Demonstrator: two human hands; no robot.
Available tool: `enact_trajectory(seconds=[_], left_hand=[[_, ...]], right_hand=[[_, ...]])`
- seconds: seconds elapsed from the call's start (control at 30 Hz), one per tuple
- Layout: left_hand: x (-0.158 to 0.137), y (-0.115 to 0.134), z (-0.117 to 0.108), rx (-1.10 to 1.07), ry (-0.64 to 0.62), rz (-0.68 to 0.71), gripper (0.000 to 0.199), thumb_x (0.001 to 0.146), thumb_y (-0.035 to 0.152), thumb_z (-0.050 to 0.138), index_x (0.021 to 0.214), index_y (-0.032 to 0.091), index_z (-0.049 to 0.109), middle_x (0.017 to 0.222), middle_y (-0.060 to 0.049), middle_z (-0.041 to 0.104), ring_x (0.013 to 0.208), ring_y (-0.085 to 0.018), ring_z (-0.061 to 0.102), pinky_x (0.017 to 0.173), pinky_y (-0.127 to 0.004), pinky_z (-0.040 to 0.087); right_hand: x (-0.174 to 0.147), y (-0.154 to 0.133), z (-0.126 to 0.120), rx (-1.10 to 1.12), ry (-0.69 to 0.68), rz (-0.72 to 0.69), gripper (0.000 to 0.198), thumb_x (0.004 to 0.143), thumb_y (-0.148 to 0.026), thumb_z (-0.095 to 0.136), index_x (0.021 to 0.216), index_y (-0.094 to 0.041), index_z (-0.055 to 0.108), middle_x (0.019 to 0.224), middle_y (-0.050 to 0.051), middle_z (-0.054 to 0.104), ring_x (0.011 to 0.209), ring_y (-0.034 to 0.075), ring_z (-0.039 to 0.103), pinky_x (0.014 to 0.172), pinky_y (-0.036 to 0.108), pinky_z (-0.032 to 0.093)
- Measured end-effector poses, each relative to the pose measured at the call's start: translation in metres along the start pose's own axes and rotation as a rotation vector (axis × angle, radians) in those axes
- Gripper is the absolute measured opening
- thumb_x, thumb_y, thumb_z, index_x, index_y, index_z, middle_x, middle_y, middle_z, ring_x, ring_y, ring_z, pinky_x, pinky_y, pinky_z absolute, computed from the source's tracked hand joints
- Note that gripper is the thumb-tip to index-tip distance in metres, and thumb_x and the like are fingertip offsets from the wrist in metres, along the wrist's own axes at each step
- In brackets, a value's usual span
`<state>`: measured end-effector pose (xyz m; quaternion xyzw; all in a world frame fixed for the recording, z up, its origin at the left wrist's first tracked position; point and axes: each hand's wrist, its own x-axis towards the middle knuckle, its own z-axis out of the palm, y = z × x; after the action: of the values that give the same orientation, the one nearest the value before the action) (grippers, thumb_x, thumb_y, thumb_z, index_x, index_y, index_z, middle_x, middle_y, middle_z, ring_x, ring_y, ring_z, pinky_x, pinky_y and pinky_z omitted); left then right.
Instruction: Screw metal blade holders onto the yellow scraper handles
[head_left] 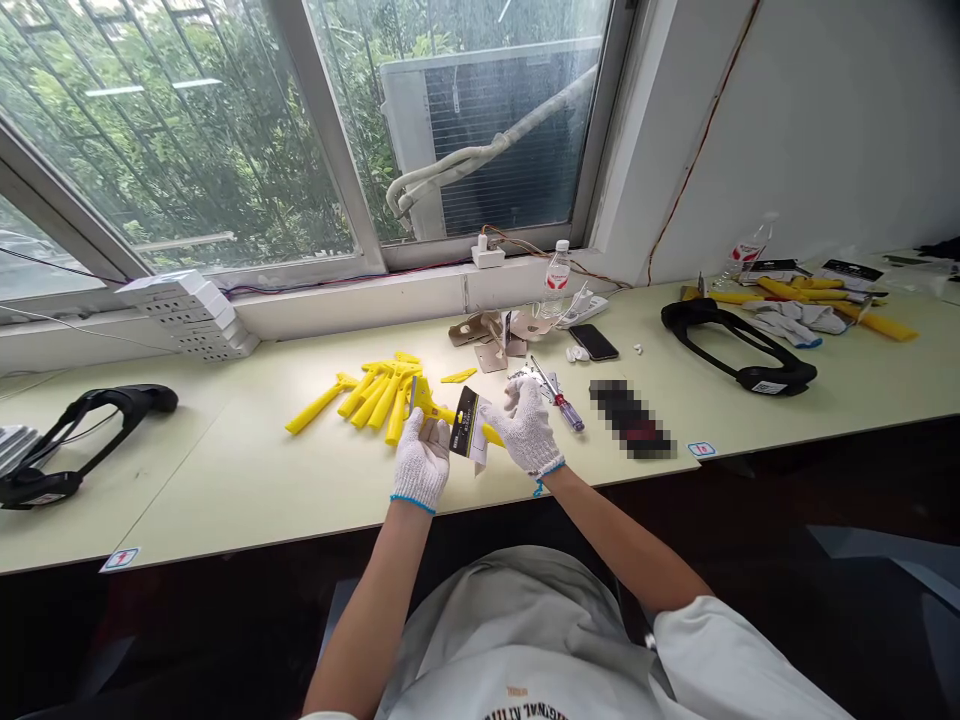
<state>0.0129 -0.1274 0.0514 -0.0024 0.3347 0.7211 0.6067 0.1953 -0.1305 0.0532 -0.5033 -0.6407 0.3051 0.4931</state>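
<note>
Together, both gloved hands meet over the worktop's [262, 480] near edge: left hand [420, 462] grips a yellow scraper [429, 402], right hand [529, 430] pinches its black packaging card [466, 423]. Farther left lies a pile of yellow scrapers [371, 392].

Single head view, looking forward and down, close over table [247, 480], window beyond.

Knitted cloth gloves on both hands held a plastic scraper in a printed card sleeve.
The left hand [420, 462] and right hand [527, 430] wore rough white knit; between their fingers, the yellow scraper [431, 402] looked smooth and matt, the black card sleeve [466, 424] slightly glossy.
</note>
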Motion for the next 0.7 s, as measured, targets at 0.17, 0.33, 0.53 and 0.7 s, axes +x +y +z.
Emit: enact_trajectory(seconds=[0.17, 0.33, 0.53, 0.7], left_hand=[[-0.011, 0.009, 0.005, -0.010, 0.000, -0.013, 0.018, 0.110, 0.015, 0.063, 0.124, 0.016, 0.073, 0.098, -0.006, 0.080, 0.076, -0.012, 0.079, 0.071, -0.018, 0.067], [-0.014, 0.017, 0.007, -0.017, -0.067, -0.032, 0.022, 0.110, 0.016, 0.063, 0.129, 0.017, 0.073, 0.107, -0.008, 0.082, 0.083, -0.013, 0.081, 0.071, -0.017, 0.067], [-0.010, 0.009, 0.002, 0.028, -0.088, 0.024, 0.020, 0.103, 0.015, 0.072, 0.122, 0.017, 0.074, 0.100, -0.006, 0.081, 0.083, -0.015, 0.080, 0.080, -0.023, 0.067], [-0.013, -0.003, -0.003, 0.175, -0.284, 0.115, 0.020, 0.095, 0.023, 0.078, 0.115, 0.017, 0.078, 0.104, -0.009, 0.082, 0.094, -0.024, 0.081, 0.080, -0.032, 0.065]], right_hand=[[-0.001, -0.004, 0.001, -0.015, -0.184, -0.029, 0.031, 0.103, -0.043, 0.074, 0.100, -0.012, 0.069, 0.093, 0.003, 0.067, 0.082, 0.011, 0.061, 0.081, 0.028, 0.056], [-0.001, -0.012, -0.010, 0.029, -0.306, -0.076, 0.032, 0.104, -0.044, 0.073, 0.105, -0.012, 0.070, 0.098, 0.004, 0.069, 0.085, 0.012, 0.064, 0.080, 0.027, 0.058], [-0.002, -0.019, -0.021, 0.023, -0.281, -0.089, 0.036, 0.108, -0.047, 0.067, 0.122, -0.014, 0.071, 0.117, 0.008, 0.070, 0.100, 0.016, 0.068, 0.091, 0.033, 0.062], [0.000, -0.017, -0.020, 0.001, -0.266, -0.084, 0.031, 0.105, -0.045, 0.072, 0.109, -0.013, 0.071, 0.105, 0.006, 0.070, 0.090, 0.013, 0.064, 0.084, 0.029, 0.058]])
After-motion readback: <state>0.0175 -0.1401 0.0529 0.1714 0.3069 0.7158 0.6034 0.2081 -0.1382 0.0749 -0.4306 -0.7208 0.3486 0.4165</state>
